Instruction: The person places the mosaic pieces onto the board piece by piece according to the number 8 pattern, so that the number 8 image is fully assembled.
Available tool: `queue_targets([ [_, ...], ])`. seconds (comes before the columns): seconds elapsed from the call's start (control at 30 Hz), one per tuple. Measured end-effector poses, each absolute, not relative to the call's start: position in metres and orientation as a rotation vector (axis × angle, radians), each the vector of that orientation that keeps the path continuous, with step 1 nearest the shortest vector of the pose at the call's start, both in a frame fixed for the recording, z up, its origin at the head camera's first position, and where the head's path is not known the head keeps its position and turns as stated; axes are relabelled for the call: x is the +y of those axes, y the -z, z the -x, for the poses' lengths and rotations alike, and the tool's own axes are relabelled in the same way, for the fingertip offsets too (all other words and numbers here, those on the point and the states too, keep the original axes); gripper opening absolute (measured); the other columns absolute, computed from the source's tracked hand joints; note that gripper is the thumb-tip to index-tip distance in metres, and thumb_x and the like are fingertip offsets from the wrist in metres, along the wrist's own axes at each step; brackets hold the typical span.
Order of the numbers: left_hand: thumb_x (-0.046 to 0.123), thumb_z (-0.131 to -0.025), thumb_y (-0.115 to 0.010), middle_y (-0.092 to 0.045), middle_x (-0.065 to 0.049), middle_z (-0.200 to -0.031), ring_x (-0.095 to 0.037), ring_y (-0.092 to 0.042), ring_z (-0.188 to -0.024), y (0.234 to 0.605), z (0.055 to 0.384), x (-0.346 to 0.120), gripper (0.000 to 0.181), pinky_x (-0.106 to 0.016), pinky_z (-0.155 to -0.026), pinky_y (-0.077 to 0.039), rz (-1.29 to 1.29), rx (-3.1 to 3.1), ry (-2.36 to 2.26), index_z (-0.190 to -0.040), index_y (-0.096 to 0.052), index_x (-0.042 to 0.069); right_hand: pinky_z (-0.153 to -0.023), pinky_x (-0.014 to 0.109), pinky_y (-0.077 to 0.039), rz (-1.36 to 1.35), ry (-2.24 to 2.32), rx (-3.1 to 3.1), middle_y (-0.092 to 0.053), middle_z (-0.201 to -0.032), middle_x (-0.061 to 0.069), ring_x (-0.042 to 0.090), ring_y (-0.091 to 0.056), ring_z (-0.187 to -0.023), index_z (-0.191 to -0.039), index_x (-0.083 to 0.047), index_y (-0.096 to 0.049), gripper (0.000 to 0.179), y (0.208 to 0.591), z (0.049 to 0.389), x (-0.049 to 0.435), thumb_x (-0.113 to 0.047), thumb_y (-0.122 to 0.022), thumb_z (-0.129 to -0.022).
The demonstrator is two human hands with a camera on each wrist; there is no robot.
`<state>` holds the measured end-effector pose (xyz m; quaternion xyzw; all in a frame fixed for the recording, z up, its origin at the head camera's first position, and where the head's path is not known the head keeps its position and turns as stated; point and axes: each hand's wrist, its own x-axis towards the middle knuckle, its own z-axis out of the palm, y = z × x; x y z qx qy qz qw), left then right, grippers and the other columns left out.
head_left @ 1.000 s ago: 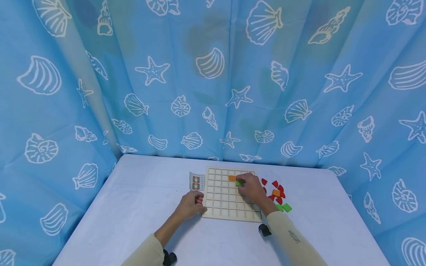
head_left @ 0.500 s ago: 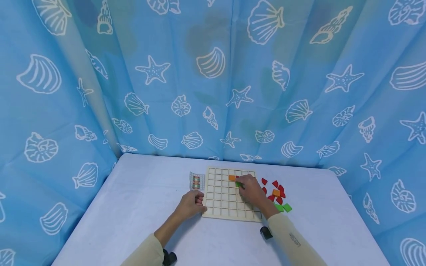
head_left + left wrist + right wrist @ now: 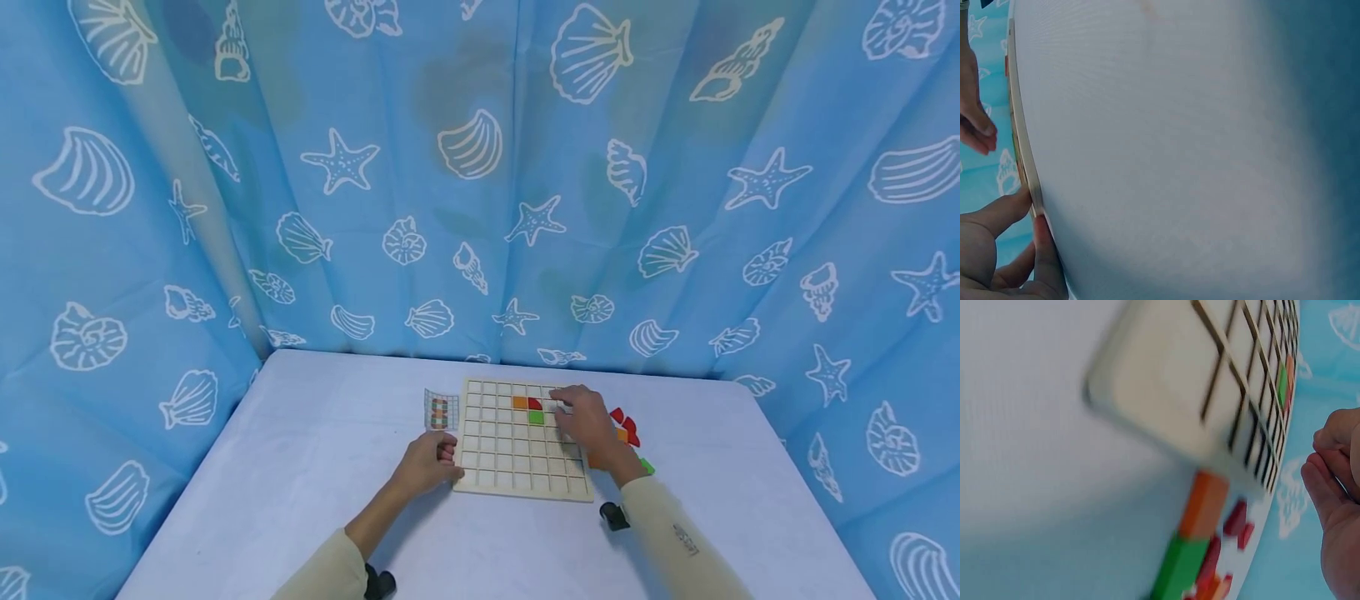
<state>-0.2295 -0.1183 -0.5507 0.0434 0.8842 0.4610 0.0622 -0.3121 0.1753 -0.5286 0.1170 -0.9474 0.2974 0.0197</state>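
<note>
A pale wooden grid board (image 3: 495, 478) lies on the table. In the left wrist view, the thumb and a finger of my left hand (image 3: 1004, 250) pinch its edge; the head view shows this left hand (image 3: 425, 461) at the board's near left corner. An orange square (image 3: 520, 403), a red quarter-round tile (image 3: 534, 404) and a green square (image 3: 536, 417) sit in neighbouring cells toward the far side. My right hand (image 3: 588, 421) hovers over the board's right side, fingers loosely bent. No tile shows between its fingertips in the right wrist view.
A small pattern card (image 3: 441, 411) lies left of the board. Several loose red tiles (image 3: 628, 427), an orange tile (image 3: 1204, 503) and green tiles (image 3: 1180, 565) lie to its right, partly hidden by my right arm. A shell-print curtain (image 3: 480, 208) hangs behind the white table (image 3: 322, 392).
My right hand has come off the green tile and moved right, leaving it in a cell below the red one. My left hand stays at the board's edge.
</note>
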Motion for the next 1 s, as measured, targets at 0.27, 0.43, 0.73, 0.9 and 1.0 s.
queue_targets([
  [0.27, 0.008, -0.074, -0.083, -0.054, -0.003, -0.089, -0.016, -0.052, -0.081, 0.554, 0.232, -0.120, 0.048, -0.029, -0.069, -0.045, -0.142, 2.682, -1.391, -0.115, -0.061, -0.003, -0.092, 0.045, -0.049, -0.157, -0.884, -2.960, -0.060, -0.124, 0.016, 0.031, -0.055, -0.107, -0.130, -0.007, -0.062, 0.041, 0.529, 0.322, 0.216, -0.014, -0.069, -0.090],
  [0.43, 0.009, -0.074, -0.083, -0.054, -0.003, -0.088, -0.016, -0.051, -0.081, 0.555, 0.233, -0.119, 0.048, -0.027, -0.069, -0.046, -0.127, 2.671, -1.396, -0.115, -0.060, -0.003, -0.086, 0.043, -0.053, -0.059, -0.926, -2.983, -0.057, -0.130, 0.017, 0.033, -0.054, -0.113, -0.132, -0.007, -0.059, 0.045, 0.532, 0.319, 0.243, -0.013, -0.069, -0.088],
  [0.73, 0.008, -0.074, -0.083, -0.055, -0.003, -0.087, -0.016, -0.052, -0.080, 0.552, 0.231, -0.121, 0.048, -0.028, -0.068, -0.046, -0.158, 2.689, -1.397, -0.115, -0.061, -0.004, -0.086, 0.046, -0.052, 0.014, -0.959, -2.994, -0.060, -0.125, 0.020, 0.037, -0.053, -0.114, -0.126, -0.004, -0.063, 0.036, 0.538, 0.310, 0.280, -0.011, -0.068, -0.090],
  [0.9, 0.009, -0.074, -0.083, -0.054, -0.003, -0.087, -0.017, -0.052, -0.081, 0.551, 0.231, -0.120, 0.047, -0.028, -0.069, -0.047, -0.144, 2.679, -1.396, -0.114, -0.061, -0.003, -0.084, 0.045, -0.053, -0.007, -0.989, -2.980, -0.063, -0.120, 0.019, 0.038, -0.052, -0.115, -0.119, -0.005, -0.069, 0.032, 0.540, 0.309, 0.287, -0.004, -0.068, -0.087],
  [1.0, 0.009, -0.074, -0.083, -0.054, -0.003, -0.087, -0.017, -0.052, -0.081, 0.551, 0.231, -0.118, 0.047, -0.028, -0.069, -0.046, -0.138, 2.668, -1.406, -0.114, -0.061, -0.003, -0.086, 0.047, -0.052, -0.052, -0.963, -2.982, -0.064, -0.118, 0.018, 0.039, -0.051, -0.114, -0.117, -0.005, -0.070, 0.034, 0.541, 0.309, 0.290, 0.001, -0.069, -0.084],
])
